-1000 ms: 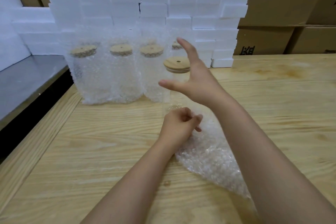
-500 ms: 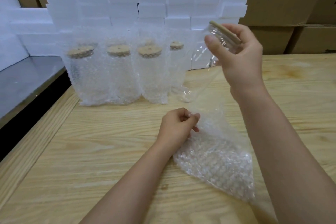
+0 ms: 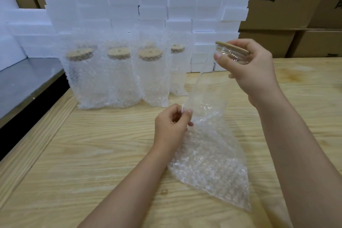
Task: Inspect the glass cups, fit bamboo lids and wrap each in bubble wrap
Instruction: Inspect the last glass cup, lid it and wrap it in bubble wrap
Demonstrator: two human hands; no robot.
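Observation:
My right hand (image 3: 253, 68) grips the top of a clear glass cup (image 3: 207, 87) by its bamboo lid (image 3: 231, 47). The cup is tilted, its base pointing down and left into the mouth of a bubble wrap bag (image 3: 209, 159) that lies on the wooden table (image 3: 92, 153). My left hand (image 3: 172, 126) pinches the bag's open edge beside the cup's base. Several wrapped cups with bamboo lids (image 3: 118, 72) stand in a row at the back of the table.
Stacked white foam blocks (image 3: 151, 2) form a wall behind the wrapped cups. Cardboard boxes (image 3: 286, 2) are piled at the back right. A grey metal surface (image 3: 24, 83) adjoins the table on the left, with a dark gap between them.
My right hand reached to the standing lidded cup, lifted it and tilted it. The cup's base has now come down to the bag's mouth. My left hand stayed on the bag.

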